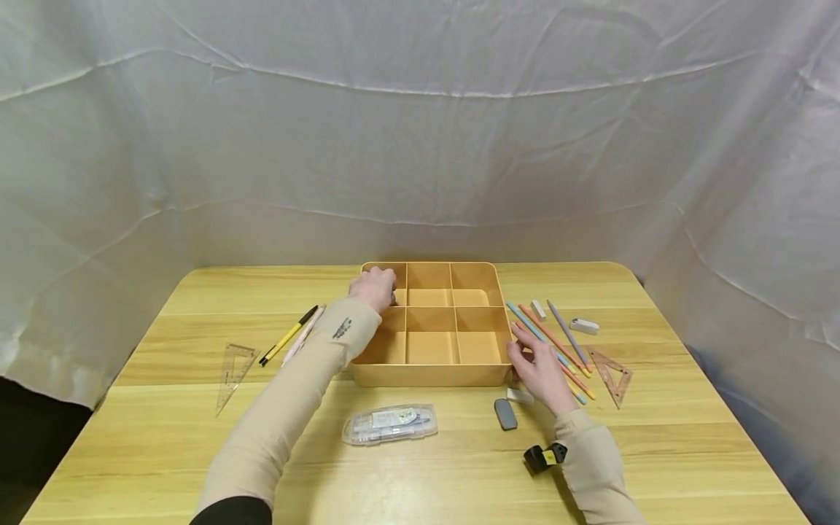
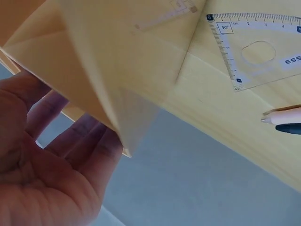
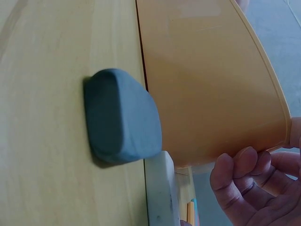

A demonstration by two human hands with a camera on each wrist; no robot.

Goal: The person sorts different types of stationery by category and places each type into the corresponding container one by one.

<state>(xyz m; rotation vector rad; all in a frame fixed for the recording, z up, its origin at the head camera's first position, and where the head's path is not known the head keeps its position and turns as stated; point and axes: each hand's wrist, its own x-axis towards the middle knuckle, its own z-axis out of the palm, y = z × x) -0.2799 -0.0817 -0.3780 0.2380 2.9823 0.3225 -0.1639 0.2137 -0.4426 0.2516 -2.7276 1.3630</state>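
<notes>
- At the far middle of the table, between both hands: an orange box with six compartments.
- With the left hand, grips the rim of the box at its far left corner, fingers bent over the wall.
- With the right hand, pinches the rim at the near right corner, thumb and fingers clamped on it.
- Just beside the right hand: a white eraser and a grey eraser; nearer, by the right sleeve, a black object with yellow label.
- To the right of the box: coloured pencils, lying in a loose group, and a pinkish triangle ruler.
- In front of the box, well apart from both hands: a transparent case.
- To the left: a yellow pen.
</notes>
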